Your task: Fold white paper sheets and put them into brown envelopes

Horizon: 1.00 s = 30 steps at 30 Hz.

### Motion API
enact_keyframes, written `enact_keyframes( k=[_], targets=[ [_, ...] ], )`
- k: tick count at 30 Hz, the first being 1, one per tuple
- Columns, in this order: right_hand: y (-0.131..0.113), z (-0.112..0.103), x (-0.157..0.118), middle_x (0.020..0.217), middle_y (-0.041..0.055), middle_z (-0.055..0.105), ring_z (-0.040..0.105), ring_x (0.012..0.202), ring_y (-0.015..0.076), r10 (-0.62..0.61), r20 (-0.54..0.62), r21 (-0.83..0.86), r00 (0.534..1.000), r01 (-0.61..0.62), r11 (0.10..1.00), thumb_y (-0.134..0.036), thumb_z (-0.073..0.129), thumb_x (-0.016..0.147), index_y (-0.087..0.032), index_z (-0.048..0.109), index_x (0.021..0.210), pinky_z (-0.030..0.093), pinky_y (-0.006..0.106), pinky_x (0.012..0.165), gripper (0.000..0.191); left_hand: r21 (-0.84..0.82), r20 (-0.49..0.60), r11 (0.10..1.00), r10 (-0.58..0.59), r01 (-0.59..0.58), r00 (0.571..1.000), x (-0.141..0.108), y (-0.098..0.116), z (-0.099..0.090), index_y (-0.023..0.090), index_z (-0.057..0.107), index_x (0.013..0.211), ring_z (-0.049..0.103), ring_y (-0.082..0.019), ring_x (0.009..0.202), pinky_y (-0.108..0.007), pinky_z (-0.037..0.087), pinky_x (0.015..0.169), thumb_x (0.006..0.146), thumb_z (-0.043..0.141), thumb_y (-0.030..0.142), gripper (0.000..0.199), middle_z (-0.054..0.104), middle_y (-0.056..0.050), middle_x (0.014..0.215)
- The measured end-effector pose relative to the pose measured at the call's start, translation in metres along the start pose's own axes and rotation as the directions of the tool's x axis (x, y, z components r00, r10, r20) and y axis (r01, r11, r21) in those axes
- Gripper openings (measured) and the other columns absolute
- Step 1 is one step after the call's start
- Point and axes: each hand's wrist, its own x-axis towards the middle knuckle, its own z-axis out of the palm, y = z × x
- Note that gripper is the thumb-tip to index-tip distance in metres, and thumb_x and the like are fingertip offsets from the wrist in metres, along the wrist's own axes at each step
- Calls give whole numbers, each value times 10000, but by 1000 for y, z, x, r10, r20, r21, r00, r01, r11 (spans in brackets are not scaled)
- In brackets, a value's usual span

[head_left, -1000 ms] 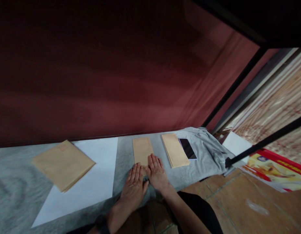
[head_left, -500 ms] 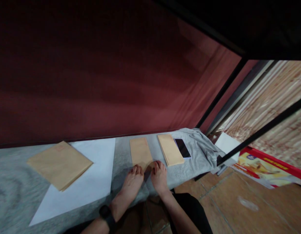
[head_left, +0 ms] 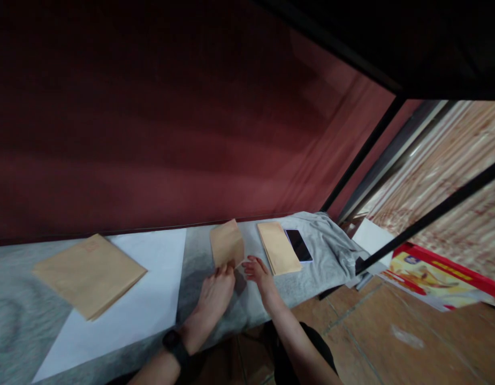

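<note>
A brown paper envelope (head_left: 228, 241) is in front of me, its near edge raised off the cloth and its sheet bent. My left hand (head_left: 217, 286) is closed on that near edge, with a watch on the wrist. At the envelope's right corner is my right hand (head_left: 258, 274), its fingers apart; whether a fingertip touches the paper is hard to see. A stack of brown envelopes (head_left: 280, 248) lies to the right of it. Farther left, another pile of brown envelopes (head_left: 90, 275) rests turned at an angle, partly over a white sheet (head_left: 151, 299).
A dark-screened phone (head_left: 299, 246) lies beside the right stack. Grey cloth (head_left: 329, 240) covers the narrow surface, bounded behind by a dark red wall (head_left: 151, 160). Black frame bars (head_left: 440, 208) stand at the right. A red and yellow printed box (head_left: 435, 272) is on the tiled floor.
The envelope lay flat under both hands; now its near edge is lifted and bent in my left hand. My right hand has loosened and its fingers have spread.
</note>
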Motion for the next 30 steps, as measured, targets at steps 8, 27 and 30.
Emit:
enact_keyframes(
  k=[8,27,30],
  targets=[
    [-12,13,-37,868,66,720,657,685,166,268,251,102,930,-301,948,-696,763,688,-164,691,927,556,317,681,588,-978,35,166,-476,129,879,-8,-13,-9,169,682,880,675,-184,701,-283,548,655,761,695,495,347,732,-32,793],
    [14,-14,0,560,-95,529,459,447,82,219,328,-179,919,-167,970,-473,714,683,-186,652,1056,399,197,425,475,-880,290,241,-411,409,864,-28,-52,27,205,545,1088,550,-141,436,-239,396,409,630,726,504,576,612,70,610],
    [28,-12,0,547,-112,518,442,412,83,188,256,-243,948,-125,962,-420,660,712,-179,599,1234,373,194,394,578,-828,243,384,-413,409,878,-29,-54,35,201,476,1248,500,-144,387,-229,332,374,690,650,467,642,558,104,557]
  ],
)
